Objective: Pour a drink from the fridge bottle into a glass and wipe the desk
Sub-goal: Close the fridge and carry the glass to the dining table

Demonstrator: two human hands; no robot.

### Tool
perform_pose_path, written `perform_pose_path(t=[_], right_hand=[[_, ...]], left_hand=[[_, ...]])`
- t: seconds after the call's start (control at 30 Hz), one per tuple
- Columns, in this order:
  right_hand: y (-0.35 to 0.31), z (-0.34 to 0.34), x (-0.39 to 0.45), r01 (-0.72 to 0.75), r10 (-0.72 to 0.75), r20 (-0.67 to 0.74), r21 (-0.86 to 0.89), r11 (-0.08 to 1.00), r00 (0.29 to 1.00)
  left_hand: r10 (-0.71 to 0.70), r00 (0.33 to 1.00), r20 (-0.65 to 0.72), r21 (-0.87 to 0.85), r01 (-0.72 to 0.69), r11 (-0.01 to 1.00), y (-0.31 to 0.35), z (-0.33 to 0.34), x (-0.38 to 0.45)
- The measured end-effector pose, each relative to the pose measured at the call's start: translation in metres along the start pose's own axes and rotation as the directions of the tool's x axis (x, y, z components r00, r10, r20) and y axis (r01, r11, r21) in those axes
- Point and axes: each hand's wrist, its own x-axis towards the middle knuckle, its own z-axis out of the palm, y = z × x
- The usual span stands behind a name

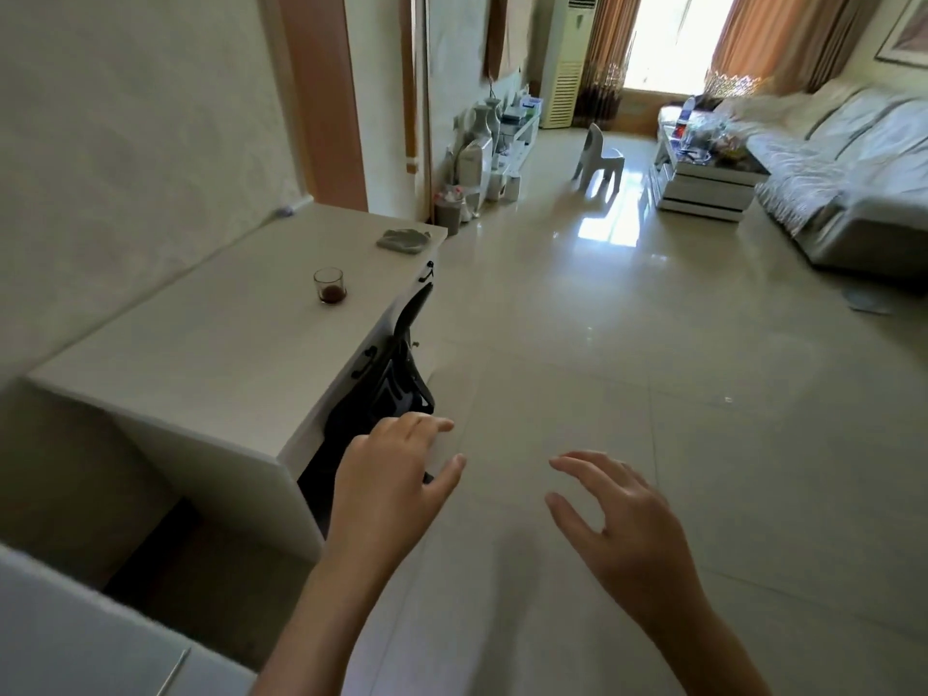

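the small glass (330,285) stands in the left-centre of the frame on the white desk (211,344), with a shallow layer of dark drink in its bottom, so the pour looks done. a crumpled grey cloth (403,240) lies at the desk's far corner, above and to the right of the glass and well apart from it. no bottle is in view.

both hands hang over the tiled floor (653,369) in the lower middle of the frame, holding nothing: the left hand (391,474) has relaxed fingers just in front of the black chair (391,374) tucked under the desk, and the right hand (617,524) is spread with loosely curved fingers.

the step in hand seems to be the wipe. to do it well, reach past the glass for the cloth, gather it flat under the palm, and sweep away from the glass or lift the glass aside first, so the drink is not knocked.
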Motion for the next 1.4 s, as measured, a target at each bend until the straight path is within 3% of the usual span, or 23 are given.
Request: perform_pose_path(t=[0.17,0.43,0.77,1.1,1.4], right_hand=[[0.019,0.024,0.082,0.023,-0.023,0.013,-0.018,1.0,1.0],[0.06,0.081,0.231,0.182,-0.185,0.152,0.037,0.983,0.971],[0.074,0.148,0.41,0.391,-0.418,0.253,0.154,0.908,0.872],[0.067,0.236,0.55,0.445,-0.477,0.361,0.173,0.879,0.801],[0.024,0.312,0.647,0.55,-0.599,0.461,0.254,0.796,0.654]], left_hand=[[-0.027,1.0,-0.015,-0.003,0.027,1.0,-0.024,0.024,0.064],[-0.199,0.978,-0.061,0.07,0.203,0.977,-0.072,0.073,0.177],[-0.419,0.899,-0.128,0.121,0.433,0.893,-0.126,0.099,0.29],[-0.546,0.822,-0.162,0.11,0.565,0.818,-0.222,0.134,0.388],[-0.678,0.708,-0.199,0.111,0.703,0.702,-0.291,0.133,0.431]])
